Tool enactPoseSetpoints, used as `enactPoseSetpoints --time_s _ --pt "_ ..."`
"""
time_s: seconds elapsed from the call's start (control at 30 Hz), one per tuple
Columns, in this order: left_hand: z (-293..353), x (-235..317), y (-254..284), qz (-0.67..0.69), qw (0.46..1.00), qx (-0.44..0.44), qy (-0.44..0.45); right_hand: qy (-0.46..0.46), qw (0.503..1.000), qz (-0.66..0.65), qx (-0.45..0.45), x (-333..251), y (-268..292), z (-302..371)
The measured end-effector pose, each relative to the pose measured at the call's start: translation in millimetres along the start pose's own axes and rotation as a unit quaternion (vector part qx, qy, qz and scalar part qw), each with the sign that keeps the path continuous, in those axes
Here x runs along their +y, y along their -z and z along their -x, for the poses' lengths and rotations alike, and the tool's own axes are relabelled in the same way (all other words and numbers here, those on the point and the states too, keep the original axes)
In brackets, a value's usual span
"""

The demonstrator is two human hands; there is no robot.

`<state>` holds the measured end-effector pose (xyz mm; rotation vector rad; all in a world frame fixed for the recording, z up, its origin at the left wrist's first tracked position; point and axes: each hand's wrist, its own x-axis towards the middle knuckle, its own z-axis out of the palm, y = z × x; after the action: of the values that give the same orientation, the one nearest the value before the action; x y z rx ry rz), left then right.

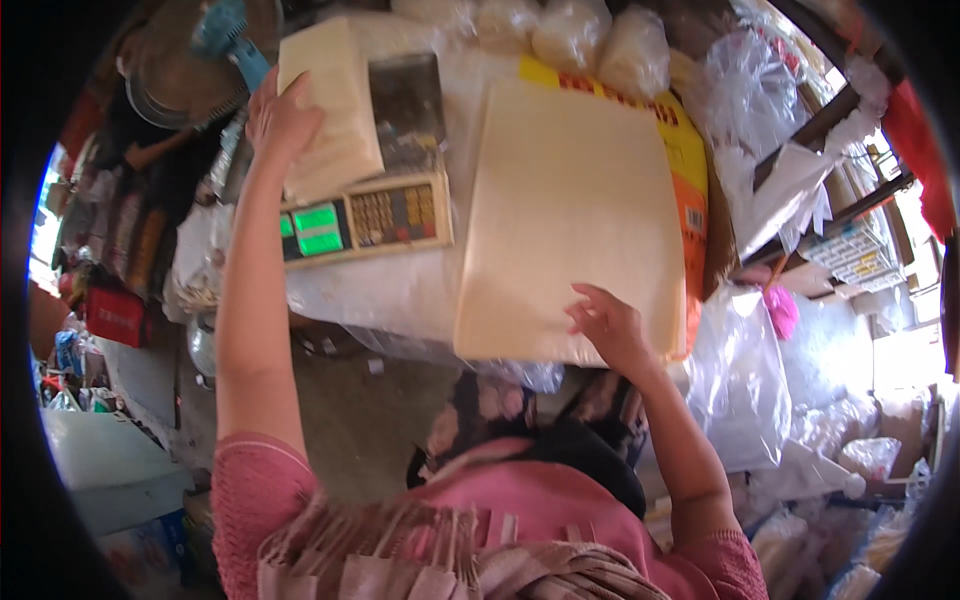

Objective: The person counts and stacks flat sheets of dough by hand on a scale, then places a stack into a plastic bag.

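A narrow stack of pale cream sheets (340,120) lies across the pan of a weighing scale (395,212) with a green-lit display. My left hand (283,120) is closed on the left side of this stack, one digit resting over its top. In front of me and to the right is a larger, wider slab of the same pale colour (570,200), apparently stacked sheets. Over its near right part hovers my right hand (607,325), fingers loosely bent and apart, holding nothing. Whether its fingertips touch the surface I cannot tell.
A yellow and orange printed sack (690,180) lies under the wide slab. Several filled clear bags (570,35) line the table's far edge. A blue-handled tool (235,45) and a round metal pan (165,90) are at far left. Clear plastic bags (742,375) hang at the right.
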<state>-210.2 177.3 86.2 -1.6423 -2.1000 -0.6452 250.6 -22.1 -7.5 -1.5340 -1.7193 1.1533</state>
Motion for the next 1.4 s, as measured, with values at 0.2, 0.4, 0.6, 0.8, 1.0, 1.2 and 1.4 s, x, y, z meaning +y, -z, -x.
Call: enactPoseSetpoints --time_s 0.2,0.4,0.6,0.8,1.0,1.2,1.4 --pt "19.7 -1.4 -37.5 0.045 0.994 -0.077 -0.064 0.299 0.932 0.2 -0.05 -9.1 -44.1 0.0" --pt "74.3 28.7 5.5 0.084 0.985 0.111 -0.105 0.422 0.824 0.371 -0.067 -23.7 -72.1 -1.7" --pt "196.6 105.8 36.4 0.422 0.874 0.14 -0.196 0.11 0.992 0.003 -0.062 -13.5 -48.5 -28.0" --pt "280.3 127.2 31.7 0.493 0.83 -0.187 -0.179 0.034 0.986 -0.155 0.047 -5.4 -14.3 -30.9" --pt "303.0 161.9 6.9 0.357 0.862 -0.196 -0.303 0.138 0.844 0.503 -0.128 4.1 3.4 -42.2" --pt "302.1 161.0 11.6 0.315 0.884 -0.172 -0.298 0.276 0.907 0.125 0.291 -180.3 95.2 -4.0" --pt "298.0 171.7 4.4 0.309 0.887 -0.168 -0.298 0.227 0.882 0.406 0.081 -97.6 52.2 7.9"
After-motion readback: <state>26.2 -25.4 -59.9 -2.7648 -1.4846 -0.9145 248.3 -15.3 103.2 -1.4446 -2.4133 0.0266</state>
